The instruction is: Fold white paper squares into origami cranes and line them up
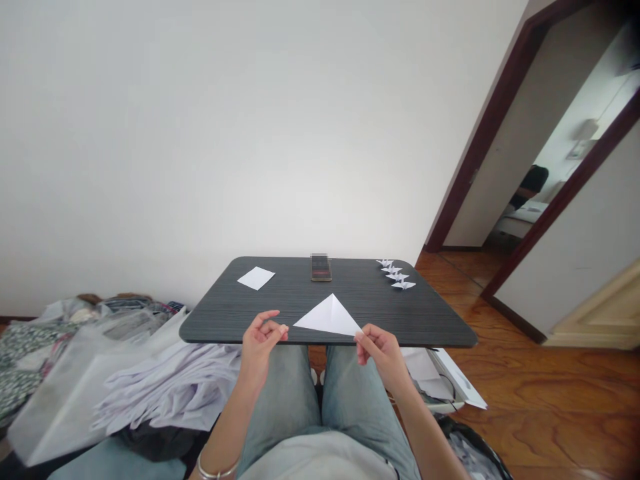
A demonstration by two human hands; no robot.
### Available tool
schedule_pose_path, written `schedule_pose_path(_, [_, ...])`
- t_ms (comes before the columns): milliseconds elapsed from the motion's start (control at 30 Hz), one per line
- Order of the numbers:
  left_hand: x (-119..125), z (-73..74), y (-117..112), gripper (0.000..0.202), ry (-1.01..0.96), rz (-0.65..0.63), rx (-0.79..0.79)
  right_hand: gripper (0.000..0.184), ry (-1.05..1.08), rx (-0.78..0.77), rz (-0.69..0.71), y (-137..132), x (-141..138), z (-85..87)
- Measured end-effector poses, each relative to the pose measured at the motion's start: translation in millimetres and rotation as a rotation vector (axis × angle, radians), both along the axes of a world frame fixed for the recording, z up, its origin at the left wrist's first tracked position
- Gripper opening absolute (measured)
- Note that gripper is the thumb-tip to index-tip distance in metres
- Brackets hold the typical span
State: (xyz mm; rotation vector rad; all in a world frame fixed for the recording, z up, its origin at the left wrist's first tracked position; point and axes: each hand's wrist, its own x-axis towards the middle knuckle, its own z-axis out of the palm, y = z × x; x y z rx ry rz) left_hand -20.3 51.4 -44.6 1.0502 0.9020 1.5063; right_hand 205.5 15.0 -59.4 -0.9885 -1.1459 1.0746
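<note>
A white sheet of paper folded into a triangle (330, 316) rests at the front of the dark table, its tip pointing away from me and a crease running down its middle. My right hand (379, 348) pinches its right corner between thumb and fingers. Just off the left corner, my left hand (263, 331) hovers at the table edge with the index finger raised and the other fingers curled; it holds nothing. A white square sheet of paper (257, 278) lies at the back left. Several folded paper cranes (397, 276) stand in a row at the back right.
The dark table (210, 320) has rounded corners and stands against the white wall. A small dark phone-like object in a clear stand (321, 268) is at its back. Piled clothes (170, 380) lie left; a box with papers (435, 373) sits right, below the tabletop.
</note>
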Motion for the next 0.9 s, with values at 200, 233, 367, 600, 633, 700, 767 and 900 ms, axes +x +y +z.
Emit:
schedule_pose_path(200, [9, 0.2, -2, 0.036, -0.065, -0.037, -0.072, 0.029, 0.019, -0.002, 0.018, -1, -1, 2.1])
schedule_pose_path(233, [15, -0.2, -3, 0.037, -0.066, -0.092, -0.083, 0.029, 0.020, -0.002, 0.023, -2, -2, 1.9])
schedule_pose_path(367, [43, -1.2, -12, 0.039, 0.005, -0.369, -0.127, 0.029, -0.011, -0.016, 0.073, -1, -8, 0.9])
schedule_pose_path(600, [69, 4.3, -21, 0.021, 0.088, -0.302, -0.128, 0.034, -0.061, -0.026, 0.094, -4, -18, 3.4])
schedule_pose_path(633, [69, 3.9, -20, 0.021, 0.102, -0.297, -0.132, 0.035, -0.068, -0.027, 0.094, -4, -19, 3.7])
schedule_pose_path(700, [67, 1.7, -19, 0.021, 0.126, -0.286, -0.139, 0.036, -0.082, -0.028, 0.095, -5, -20, 3.8])
schedule_pose_path(767, [63, -1.2, -18, 0.021, 0.137, -0.282, -0.146, 0.036, -0.088, -0.023, 0.094, -4, -20, 3.3])
schedule_pose_path(900, [50, -3.1, -13, 0.024, 0.131, -0.272, -0.153, 0.034, -0.072, -0.022, 0.070, -3, -16, 1.3])
